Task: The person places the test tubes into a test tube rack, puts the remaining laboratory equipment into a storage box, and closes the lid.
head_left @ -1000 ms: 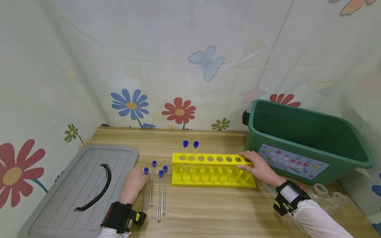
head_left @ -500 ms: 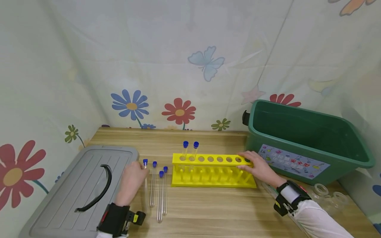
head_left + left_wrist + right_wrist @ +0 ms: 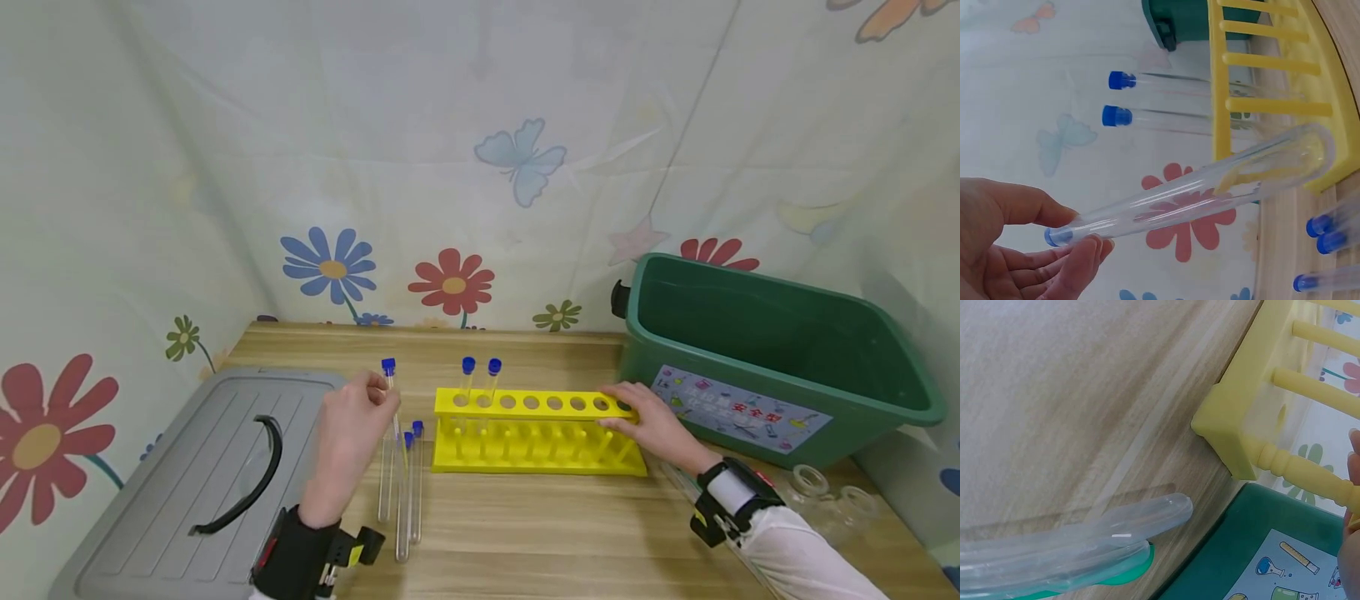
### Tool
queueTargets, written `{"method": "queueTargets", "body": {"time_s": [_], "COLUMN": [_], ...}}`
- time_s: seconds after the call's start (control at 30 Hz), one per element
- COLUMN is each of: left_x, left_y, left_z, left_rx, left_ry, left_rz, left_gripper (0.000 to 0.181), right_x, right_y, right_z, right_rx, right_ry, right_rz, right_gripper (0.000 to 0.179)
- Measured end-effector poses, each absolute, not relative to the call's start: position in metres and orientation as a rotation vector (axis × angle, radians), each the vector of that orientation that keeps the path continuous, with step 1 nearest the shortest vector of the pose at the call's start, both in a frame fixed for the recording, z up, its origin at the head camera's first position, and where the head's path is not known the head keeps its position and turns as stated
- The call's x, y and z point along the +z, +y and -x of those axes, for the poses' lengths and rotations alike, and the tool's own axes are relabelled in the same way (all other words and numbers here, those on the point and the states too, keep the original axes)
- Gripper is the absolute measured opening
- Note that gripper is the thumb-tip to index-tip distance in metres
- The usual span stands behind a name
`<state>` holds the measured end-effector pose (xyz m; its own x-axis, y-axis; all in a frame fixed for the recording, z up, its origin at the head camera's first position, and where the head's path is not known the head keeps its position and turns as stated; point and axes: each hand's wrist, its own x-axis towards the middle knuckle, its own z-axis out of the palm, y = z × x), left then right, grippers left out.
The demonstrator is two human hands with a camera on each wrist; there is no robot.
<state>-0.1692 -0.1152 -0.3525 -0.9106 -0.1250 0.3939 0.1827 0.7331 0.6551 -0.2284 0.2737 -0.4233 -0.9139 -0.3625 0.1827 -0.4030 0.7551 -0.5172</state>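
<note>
My left hand (image 3: pixel 348 446) pinches a clear test tube (image 3: pixel 1179 197) just below its blue cap (image 3: pixel 387 365). The tube's rounded bottom tilts toward the camera in the left wrist view. Under that hand, three more capped test tubes (image 3: pixel 416 492) lie side by side on the table. My right hand (image 3: pixel 656 423) grips the right end of the yellow test tube rack (image 3: pixel 536 464), fingers over its top bar and thumb at the front. Two capped test tubes (image 3: pixel 492 377) stand upright in the leftmost holes of the rack.
A green bin (image 3: pixel 720 367) with a label stands at the back right. On the left lies a grey lid (image 3: pixel 172 492) with a black handle. Glass bottles (image 3: pixel 813 496) sit beside my right forearm, and clear plastic tubing (image 3: pixel 1072 550) lies near it.
My left hand has picked up the leftmost lying test tube and carried it up and to the right, over the other tubes. The right hand keeps its hold on the rack.
</note>
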Motion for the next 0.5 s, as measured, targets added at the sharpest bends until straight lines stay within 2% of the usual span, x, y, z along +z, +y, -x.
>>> {"method": "queueTargets", "body": {"time_s": [0.5], "left_x": [-0.321], "left_y": [-0.08], "left_z": [0.168], "left_rx": [-1.007], "left_ry": [-2.161], "left_rz": [0.318], "left_gripper": [0.012], "right_x": [-0.423], "right_y": [0.275], "right_z": [0.228], "right_rx": [0.858], "right_ry": [-2.873], "right_rz": [-0.642], "right_gripper": [0.056]}}
